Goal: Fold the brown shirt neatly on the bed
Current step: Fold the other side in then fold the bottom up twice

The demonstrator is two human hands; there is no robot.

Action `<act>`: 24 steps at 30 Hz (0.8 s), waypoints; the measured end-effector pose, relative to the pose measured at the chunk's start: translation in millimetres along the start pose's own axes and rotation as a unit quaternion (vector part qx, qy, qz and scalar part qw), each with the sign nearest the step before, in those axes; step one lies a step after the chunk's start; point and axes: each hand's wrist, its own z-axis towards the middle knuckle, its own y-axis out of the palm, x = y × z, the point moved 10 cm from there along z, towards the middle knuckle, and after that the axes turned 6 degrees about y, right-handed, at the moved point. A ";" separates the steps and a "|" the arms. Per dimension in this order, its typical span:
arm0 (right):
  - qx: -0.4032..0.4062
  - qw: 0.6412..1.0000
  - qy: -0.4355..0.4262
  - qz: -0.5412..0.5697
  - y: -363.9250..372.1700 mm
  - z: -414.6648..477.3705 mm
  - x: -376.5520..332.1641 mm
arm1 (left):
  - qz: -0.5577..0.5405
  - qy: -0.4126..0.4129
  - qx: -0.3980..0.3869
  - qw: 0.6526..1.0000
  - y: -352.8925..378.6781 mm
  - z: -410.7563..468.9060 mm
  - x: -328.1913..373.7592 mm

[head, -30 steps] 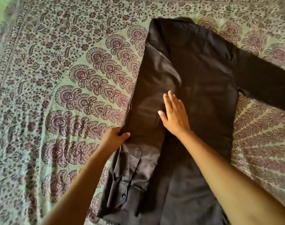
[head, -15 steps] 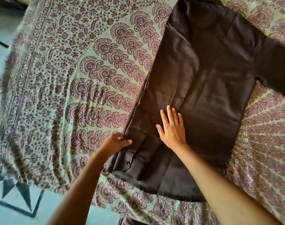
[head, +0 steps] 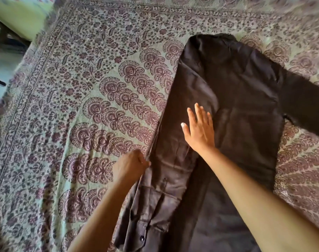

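The dark brown cotton shirt (head: 245,110) lies spread on the bed (head: 78,91) with its paisley-printed cover, one side and its cuffed sleeve (head: 155,202) folded in. Its other long sleeve (head: 305,108) runs out of view, the hem too. The right hand (head: 198,131) presses flat, fingers straight. The left hand (head: 131,164), blurred, seems to pinch the folded edge. A tug there could skew the fold or bunch that cuffed sleeve.

Brown shirt (head: 236,99) looks like smooth cloth with a slight sheen to me; bedspread (head: 73,88) under it is matt printed cotton-ish fabric.
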 end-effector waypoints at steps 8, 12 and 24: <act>0.054 0.998 0.018 0.020 -30.1 116.8 20.4 | -0.118 0.170 0.142 0.968 -52.0 139.9 132.3; 0.020 1.000 0.020 0.005 -8.1 156.9 34.9 | -0.137 0.195 0.195 0.951 -81.7 205.3 172.4; 0.122 0.973 0.195 0.015 5.7 137.2 121.8 | -0.327 0.026 0.134 0.935 -94.3 366.6 223.5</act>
